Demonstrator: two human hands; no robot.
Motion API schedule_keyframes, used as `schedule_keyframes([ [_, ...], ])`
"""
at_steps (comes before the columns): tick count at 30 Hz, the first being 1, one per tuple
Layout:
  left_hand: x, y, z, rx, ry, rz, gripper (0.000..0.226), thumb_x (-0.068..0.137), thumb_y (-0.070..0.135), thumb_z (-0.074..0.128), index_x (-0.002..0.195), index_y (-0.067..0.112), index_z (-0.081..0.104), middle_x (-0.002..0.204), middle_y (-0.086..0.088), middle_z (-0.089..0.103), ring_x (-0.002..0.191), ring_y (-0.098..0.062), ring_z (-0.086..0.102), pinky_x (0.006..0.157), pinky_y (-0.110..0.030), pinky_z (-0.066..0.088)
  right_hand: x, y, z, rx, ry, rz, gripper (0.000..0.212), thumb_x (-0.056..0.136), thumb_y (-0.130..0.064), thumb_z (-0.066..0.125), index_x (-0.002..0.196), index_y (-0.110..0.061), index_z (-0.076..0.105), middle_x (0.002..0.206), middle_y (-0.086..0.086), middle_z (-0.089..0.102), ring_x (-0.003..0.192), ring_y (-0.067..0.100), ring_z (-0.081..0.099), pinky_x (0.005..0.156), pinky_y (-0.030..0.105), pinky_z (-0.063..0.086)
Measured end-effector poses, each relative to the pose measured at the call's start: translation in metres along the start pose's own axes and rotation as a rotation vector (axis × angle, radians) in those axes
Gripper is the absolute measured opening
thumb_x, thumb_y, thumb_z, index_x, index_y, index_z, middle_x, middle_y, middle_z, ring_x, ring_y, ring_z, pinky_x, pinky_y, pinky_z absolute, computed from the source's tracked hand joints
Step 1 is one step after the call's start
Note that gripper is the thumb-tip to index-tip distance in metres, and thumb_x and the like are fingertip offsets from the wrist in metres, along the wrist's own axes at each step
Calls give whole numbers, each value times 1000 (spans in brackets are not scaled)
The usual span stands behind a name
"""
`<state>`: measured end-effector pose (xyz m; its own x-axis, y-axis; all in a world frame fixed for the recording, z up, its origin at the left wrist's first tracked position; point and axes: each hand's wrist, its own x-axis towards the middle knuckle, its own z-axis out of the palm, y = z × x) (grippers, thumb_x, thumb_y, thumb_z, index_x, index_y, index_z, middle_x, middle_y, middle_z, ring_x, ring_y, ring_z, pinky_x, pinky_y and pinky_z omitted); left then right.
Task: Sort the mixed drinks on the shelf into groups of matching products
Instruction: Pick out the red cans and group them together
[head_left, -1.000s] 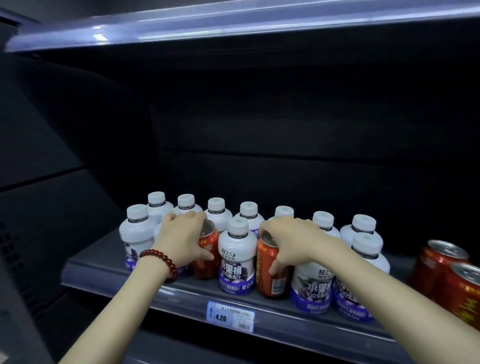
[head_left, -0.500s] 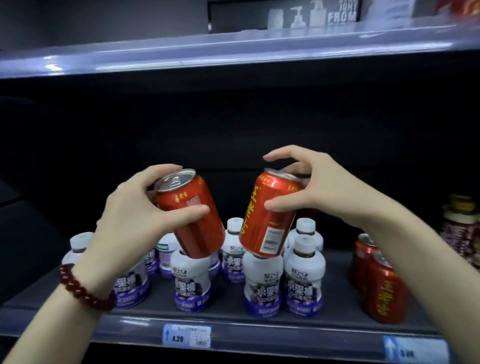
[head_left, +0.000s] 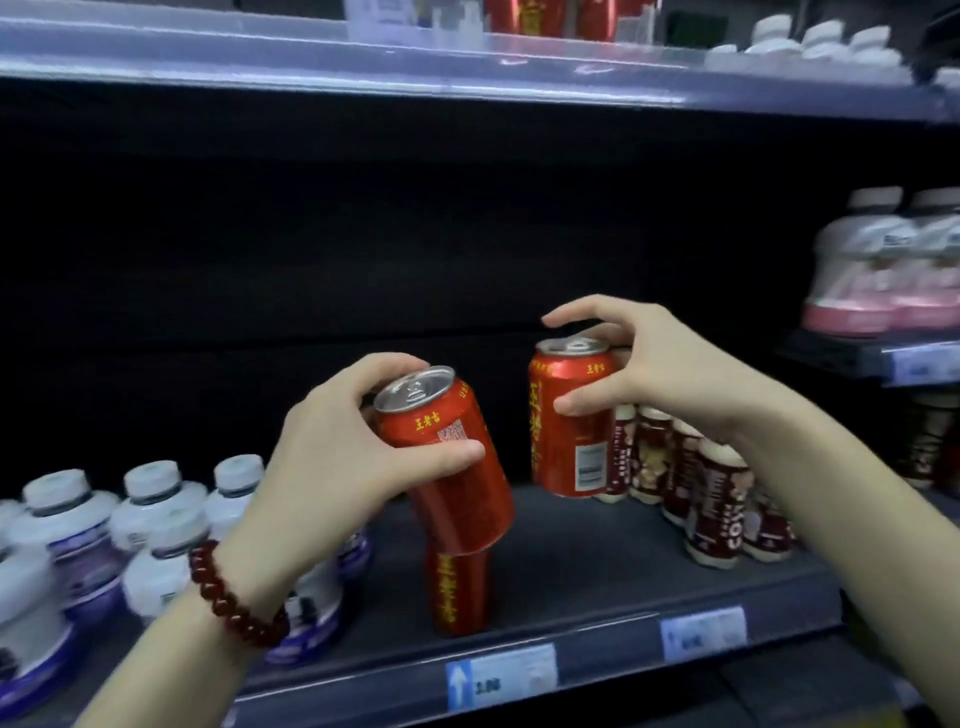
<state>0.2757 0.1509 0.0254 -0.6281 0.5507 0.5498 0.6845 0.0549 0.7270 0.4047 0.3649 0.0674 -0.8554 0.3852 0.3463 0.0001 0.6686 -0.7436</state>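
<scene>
My left hand grips a red can, tilted, above the shelf. Directly below it another red can stands upright on the shelf. My right hand holds a second red can upright, just above the shelf floor, beside the dark red bottles. White bottles with purple labels stand crowded at the left, partly hidden by my left arm.
White-and-pink bottles sit on a higher side shelf at right. The upper shelf holds red cans and white bottles. Price tags line the front rail. Bare shelf floor lies between the standing can and the dark red bottles.
Both hands lifted a red can out of the white bottles and carried them right. The view has swung right, so the white bottles now sit at the left and dark red bottles appear.
</scene>
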Motion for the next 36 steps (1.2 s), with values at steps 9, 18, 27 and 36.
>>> schedule_keyframes([
  [9, -6, -9, 113, 389, -66, 40, 66, 48, 54, 83, 103, 32, 54, 98, 15, 50, 88, 2, 53, 73, -3, 38, 44, 106, -3, -276, -343, -64, 74, 61, -19, 86, 128, -29, 57, 120, -8, 64, 104, 8, 64, 86, 30, 57],
  [18, -3, -38, 153, 705, -52, -11, 68, 66, 59, 71, 119, 24, 46, 117, 9, 48, 109, -10, 51, 80, -19, 37, 83, 152, 36, -347, -597, -152, 74, 61, -13, 83, 129, -29, 57, 124, -12, 60, 111, 7, 58, 94, 28, 52],
  [27, -5, -60, 169, 977, 110, 21, 70, 39, 77, 60, 81, 22, 70, 73, 9, 66, 76, -11, 69, 101, -37, 46, 99, 159, 48, -154, -754, -225, 75, 70, 2, 74, 135, -28, 53, 137, -7, 53, 124, 12, 53, 98, 35, 54],
  [36, -4, -63, 173, 1053, 85, -1, 68, 41, 77, 62, 77, 20, 68, 75, 5, 68, 74, -14, 71, 95, -48, 50, 89, 177, 51, -239, -552, -214, 76, 63, -32, 82, 131, -43, 47, 130, -13, 58, 116, 5, 58, 100, 30, 50],
])
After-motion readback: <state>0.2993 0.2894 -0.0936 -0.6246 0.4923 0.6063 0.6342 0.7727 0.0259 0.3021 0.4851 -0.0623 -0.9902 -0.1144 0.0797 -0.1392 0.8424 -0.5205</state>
